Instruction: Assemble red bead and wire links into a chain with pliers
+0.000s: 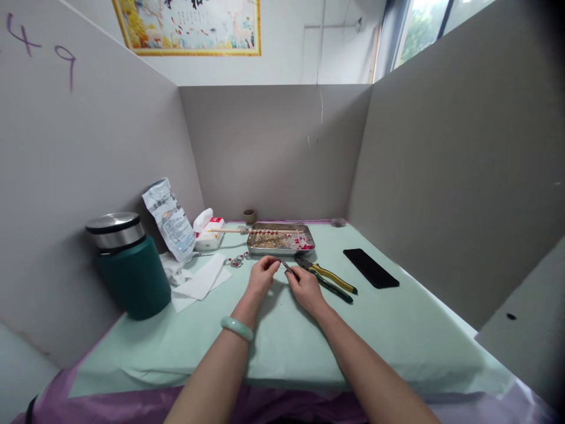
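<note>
The right hand (306,288) partly hides a tool (287,268)

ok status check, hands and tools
Left hand pinched, contents too small to tell. Right hand gripping slim metal tool. Pliers close beside that hand.

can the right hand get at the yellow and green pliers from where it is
Probably yes: the pliers lie just beside the right hand, with nothing visible between them. It grips a thin metal tool, though, which might need setting down first.
</note>
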The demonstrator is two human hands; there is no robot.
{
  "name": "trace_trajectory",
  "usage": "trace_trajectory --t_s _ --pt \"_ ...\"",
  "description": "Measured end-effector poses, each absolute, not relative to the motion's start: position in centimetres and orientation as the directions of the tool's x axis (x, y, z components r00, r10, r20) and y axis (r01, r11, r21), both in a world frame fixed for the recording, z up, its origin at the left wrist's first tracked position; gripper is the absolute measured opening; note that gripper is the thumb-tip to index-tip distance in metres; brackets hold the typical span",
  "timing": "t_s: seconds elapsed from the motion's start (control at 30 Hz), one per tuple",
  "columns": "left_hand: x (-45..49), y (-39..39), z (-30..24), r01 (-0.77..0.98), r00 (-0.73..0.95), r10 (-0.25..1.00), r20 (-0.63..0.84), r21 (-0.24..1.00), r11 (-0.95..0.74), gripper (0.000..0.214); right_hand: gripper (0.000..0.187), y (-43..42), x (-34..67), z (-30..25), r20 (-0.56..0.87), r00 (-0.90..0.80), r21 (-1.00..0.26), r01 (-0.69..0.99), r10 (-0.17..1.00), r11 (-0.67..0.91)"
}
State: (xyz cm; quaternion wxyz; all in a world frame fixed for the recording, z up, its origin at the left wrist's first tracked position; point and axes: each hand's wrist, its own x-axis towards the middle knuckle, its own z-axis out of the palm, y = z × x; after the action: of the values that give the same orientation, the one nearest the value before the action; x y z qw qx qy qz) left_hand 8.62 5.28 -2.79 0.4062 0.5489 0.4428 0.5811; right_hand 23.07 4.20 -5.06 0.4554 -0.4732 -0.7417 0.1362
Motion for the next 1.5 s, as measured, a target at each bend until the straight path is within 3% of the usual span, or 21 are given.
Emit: trace_trajectory --t_s 0.37,0.6,0.77,1.2,1.37,1.5 --pt "8.7 4.9 -2.4 -0.043 -0.07 0.967 0.245 0.968 -0.248 0.027 0.029 3.9 23.1 -4.7 0.514 -0.133 -0.675 0.547 0.848 0.495" --pt "8.9 5.1 -2.6 -0.093 -0.055 0.979 0.195 0.976 -0.199 0.023 0.024 4.1 23.1 -5.1 0.522 -0.112 -0.617 0.635 0.846 0.465" --pt "8.8 5.2 -2.7 -0.22 -0.049 0.99 0.129 0.966 -0.137 0.027 0.024 4.2 23.2 -5.3 0.524 -0.079 -0.575 0.702 0.848 0.421" --pt "7.9 4.9 -1.6 -0.615 0.129 0.992 -0.018 0.783 0.094 0.034 0.022 4.3 23.2 -5.2 0.49 -0.038 -0.481 0.822 0.871 0.306" --pt "7.8 4.5 -1.0 -0.734 0.173 0.984 0.041 0.671 0.101 0.041 0.02 4.0 23.1 -5.0 0.475 -0.009 -0.438 0.865 0.88 0.245" --pt "7.7 4.6 -1.0 -0.738 0.203 0.976 0.074 0.667 0.103 0.046 0.02 3.6 23.0 -4.8 0.487 0.0 -0.404 0.887 0.874 0.225"
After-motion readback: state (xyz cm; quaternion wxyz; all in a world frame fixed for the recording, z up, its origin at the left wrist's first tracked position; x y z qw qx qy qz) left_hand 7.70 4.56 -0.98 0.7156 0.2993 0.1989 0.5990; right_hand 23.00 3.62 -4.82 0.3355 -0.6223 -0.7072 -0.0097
